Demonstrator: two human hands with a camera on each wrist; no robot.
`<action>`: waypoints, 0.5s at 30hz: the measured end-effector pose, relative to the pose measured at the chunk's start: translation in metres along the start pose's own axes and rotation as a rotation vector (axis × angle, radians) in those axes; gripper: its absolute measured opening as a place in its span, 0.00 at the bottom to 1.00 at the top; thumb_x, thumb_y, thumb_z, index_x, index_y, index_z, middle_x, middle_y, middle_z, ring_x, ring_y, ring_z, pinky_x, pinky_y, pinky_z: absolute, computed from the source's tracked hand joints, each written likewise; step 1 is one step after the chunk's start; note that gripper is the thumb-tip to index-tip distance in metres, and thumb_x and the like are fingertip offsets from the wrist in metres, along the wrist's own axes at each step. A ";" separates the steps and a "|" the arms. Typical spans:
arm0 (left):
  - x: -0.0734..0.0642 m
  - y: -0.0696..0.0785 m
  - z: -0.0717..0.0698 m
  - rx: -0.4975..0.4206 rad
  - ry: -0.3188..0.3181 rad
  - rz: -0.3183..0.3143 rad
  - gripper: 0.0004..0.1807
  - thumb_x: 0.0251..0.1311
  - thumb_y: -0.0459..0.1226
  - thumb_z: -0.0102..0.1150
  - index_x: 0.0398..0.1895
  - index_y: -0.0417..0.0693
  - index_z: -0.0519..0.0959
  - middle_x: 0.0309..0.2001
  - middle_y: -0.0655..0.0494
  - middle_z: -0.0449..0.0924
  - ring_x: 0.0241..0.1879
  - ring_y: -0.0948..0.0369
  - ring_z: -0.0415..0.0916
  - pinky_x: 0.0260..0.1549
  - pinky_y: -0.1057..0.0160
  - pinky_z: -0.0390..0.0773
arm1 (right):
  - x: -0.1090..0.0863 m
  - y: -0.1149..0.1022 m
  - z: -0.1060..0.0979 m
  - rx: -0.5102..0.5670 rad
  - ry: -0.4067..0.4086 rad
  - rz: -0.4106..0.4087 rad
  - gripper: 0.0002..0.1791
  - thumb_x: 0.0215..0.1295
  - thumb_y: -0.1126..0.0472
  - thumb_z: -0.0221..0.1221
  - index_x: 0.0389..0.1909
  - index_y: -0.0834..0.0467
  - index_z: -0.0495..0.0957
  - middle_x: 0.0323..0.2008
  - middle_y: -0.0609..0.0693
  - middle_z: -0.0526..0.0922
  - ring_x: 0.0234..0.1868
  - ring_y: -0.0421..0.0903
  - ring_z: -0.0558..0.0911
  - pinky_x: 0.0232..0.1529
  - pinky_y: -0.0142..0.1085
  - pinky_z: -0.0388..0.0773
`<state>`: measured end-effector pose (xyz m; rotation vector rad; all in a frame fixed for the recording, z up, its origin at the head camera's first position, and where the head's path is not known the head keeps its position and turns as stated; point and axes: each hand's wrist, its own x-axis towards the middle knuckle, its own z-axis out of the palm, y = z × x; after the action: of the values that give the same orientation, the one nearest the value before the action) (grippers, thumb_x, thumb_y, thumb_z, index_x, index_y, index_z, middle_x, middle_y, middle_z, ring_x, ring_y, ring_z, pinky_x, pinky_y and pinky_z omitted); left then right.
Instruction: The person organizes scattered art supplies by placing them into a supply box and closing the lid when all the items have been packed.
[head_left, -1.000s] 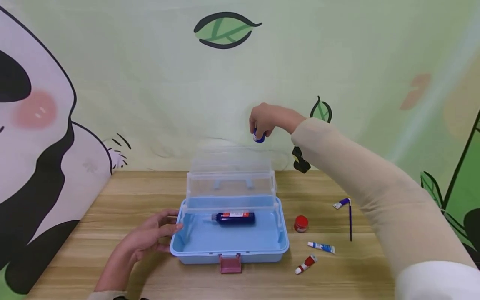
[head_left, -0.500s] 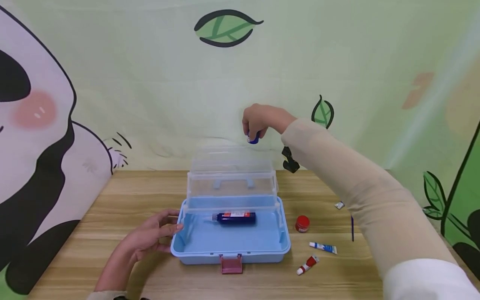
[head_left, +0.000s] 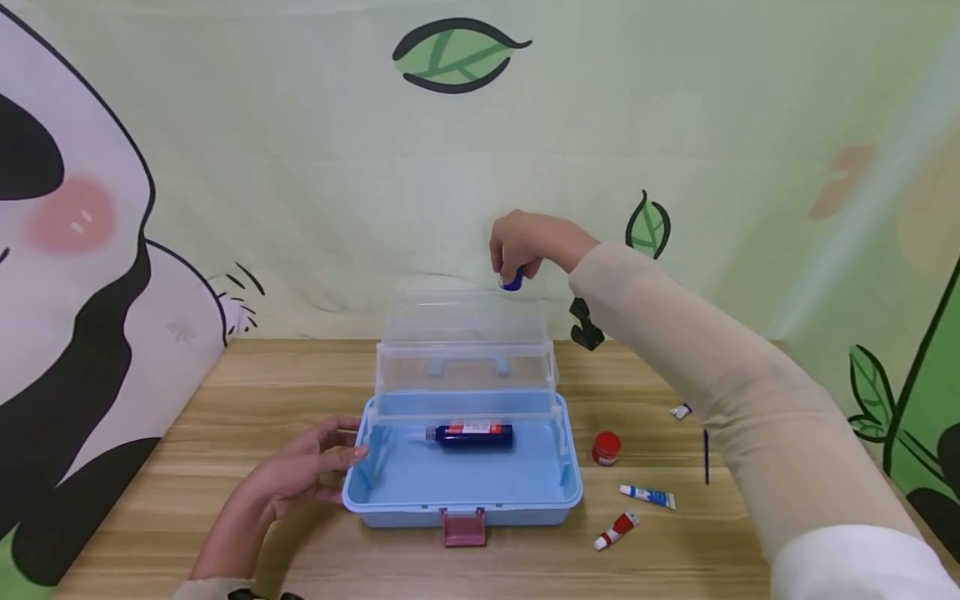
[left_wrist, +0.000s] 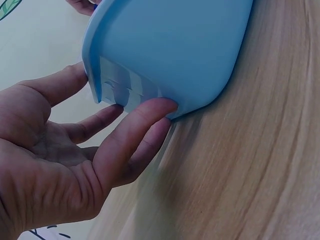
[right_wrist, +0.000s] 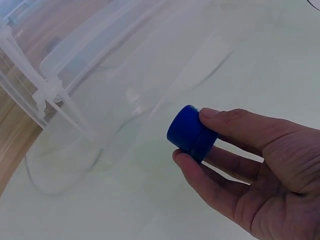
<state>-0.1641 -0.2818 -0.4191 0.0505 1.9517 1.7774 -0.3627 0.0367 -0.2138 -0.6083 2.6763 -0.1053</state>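
My right hand [head_left: 517, 242] holds a small blue paint jar [head_left: 512, 279] in the air above the raised clear lid. In the right wrist view the thumb and fingers pinch the blue jar [right_wrist: 190, 130] by its sides. My left hand [head_left: 300, 467] touches the left side of a light blue storage box [head_left: 465, 487]. The left wrist view has thumb and fingertips [left_wrist: 162, 106] spread along the box's outer wall. Inside the box lies a dark blue paint bottle [head_left: 472, 436] on its side. The box's clear folding tray and lid [head_left: 465, 367] stand raised at the back.
Right of the box are a red paint jar [head_left: 606, 447], a blue-and-white paint tube [head_left: 647, 497], a red paint tube [head_left: 617, 531], a partly covered tube [head_left: 680, 411] and a thin dark blue brush [head_left: 707, 458]. A printed cloth [head_left: 337, 167] hangs behind the wooden table [head_left: 292, 375].
My right hand has shifted slightly left overall with the blue jar, then a touch back right in the last half second. The left hand stays at the box's side.
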 end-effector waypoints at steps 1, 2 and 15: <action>0.000 0.000 0.000 0.001 0.000 0.000 0.37 0.71 0.40 0.60 0.74 0.35 0.54 0.68 0.31 0.57 0.49 0.50 0.77 0.41 0.47 0.86 | -0.001 0.000 0.000 0.005 0.001 0.004 0.16 0.68 0.63 0.65 0.55 0.61 0.83 0.49 0.56 0.83 0.43 0.51 0.87 0.45 0.38 0.86; -0.001 0.000 0.000 0.001 0.001 0.000 0.37 0.71 0.40 0.60 0.74 0.35 0.54 0.68 0.31 0.57 0.49 0.50 0.77 0.41 0.47 0.86 | -0.001 0.000 0.001 0.007 0.000 0.010 0.16 0.68 0.63 0.65 0.54 0.60 0.83 0.49 0.55 0.82 0.42 0.51 0.86 0.45 0.38 0.86; -0.003 -0.003 0.003 0.000 0.011 -0.016 0.38 0.71 0.40 0.61 0.74 0.36 0.53 0.69 0.31 0.57 0.51 0.50 0.76 0.42 0.46 0.86 | -0.014 0.017 0.008 0.072 -0.003 0.070 0.18 0.69 0.61 0.64 0.58 0.60 0.79 0.56 0.56 0.79 0.53 0.56 0.81 0.48 0.41 0.85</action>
<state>-0.1600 -0.2806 -0.4210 0.0250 1.9545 1.7719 -0.3551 0.0581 -0.2187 -0.4916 2.6750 -0.1808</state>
